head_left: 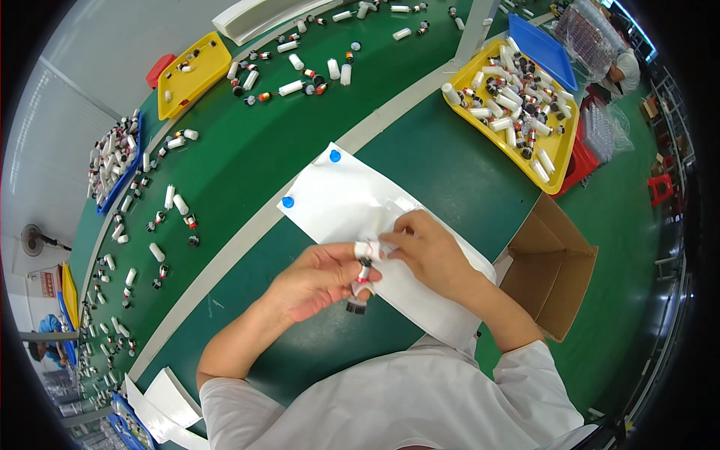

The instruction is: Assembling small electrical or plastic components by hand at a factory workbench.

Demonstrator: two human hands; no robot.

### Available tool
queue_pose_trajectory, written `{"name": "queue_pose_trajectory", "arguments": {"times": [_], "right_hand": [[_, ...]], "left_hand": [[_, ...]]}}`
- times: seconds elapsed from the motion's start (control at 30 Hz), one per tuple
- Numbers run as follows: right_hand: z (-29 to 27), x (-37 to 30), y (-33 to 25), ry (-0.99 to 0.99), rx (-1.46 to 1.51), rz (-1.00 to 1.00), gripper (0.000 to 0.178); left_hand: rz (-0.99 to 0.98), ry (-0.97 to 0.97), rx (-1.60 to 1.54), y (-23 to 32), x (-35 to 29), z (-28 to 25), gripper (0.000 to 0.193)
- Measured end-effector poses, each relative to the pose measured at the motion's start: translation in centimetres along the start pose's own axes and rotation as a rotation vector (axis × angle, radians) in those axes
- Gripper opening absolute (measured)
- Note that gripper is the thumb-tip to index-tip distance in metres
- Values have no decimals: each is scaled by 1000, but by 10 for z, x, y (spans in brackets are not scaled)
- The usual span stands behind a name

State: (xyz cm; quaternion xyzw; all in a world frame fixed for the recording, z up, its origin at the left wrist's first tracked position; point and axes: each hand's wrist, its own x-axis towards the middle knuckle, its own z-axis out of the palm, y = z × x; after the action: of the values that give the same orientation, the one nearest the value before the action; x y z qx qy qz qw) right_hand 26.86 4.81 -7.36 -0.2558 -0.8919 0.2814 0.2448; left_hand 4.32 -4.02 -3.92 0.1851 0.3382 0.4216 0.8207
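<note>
Over a white sheet (397, 262), my left hand (311, 281) is closed round a small part (364, 273) with white, red and black sections; a dark ribbed cap (355, 306) shows at its lower end. Close against the part's upper white end is my right hand (431, 251), its thumb and fingers drawn together in a pinch. Motion blurs those fingertips, and whatever lies between them I cannot make out. Two blue round pieces (334, 156) sit on the sheet's far edge.
A yellow tray (559, 176) heaped with similar parts stands at right, above an open cardboard box (551, 274). Many loose white cylinders and motor-like parts lie along the green belt (247, 142). Another yellow tray (202, 71) and a filled blue tray (120, 191) are beyond. People sit far off.
</note>
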Motion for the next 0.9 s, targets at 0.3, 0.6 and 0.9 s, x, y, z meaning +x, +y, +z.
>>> {"name": "queue_pose_trajectory", "arguments": {"times": [0.3,0.6,0.9], "right_hand": [[20,0,2,-101,-149,-193,11],[16,-18,12,159,353,191,17],[11,-4,8,235,338,387,13]], "left_hand": [[104,225,209,4,8,-1,31],[179,320,324,8,14,21,39],[241,194,251,-4,12,24,38]]}}
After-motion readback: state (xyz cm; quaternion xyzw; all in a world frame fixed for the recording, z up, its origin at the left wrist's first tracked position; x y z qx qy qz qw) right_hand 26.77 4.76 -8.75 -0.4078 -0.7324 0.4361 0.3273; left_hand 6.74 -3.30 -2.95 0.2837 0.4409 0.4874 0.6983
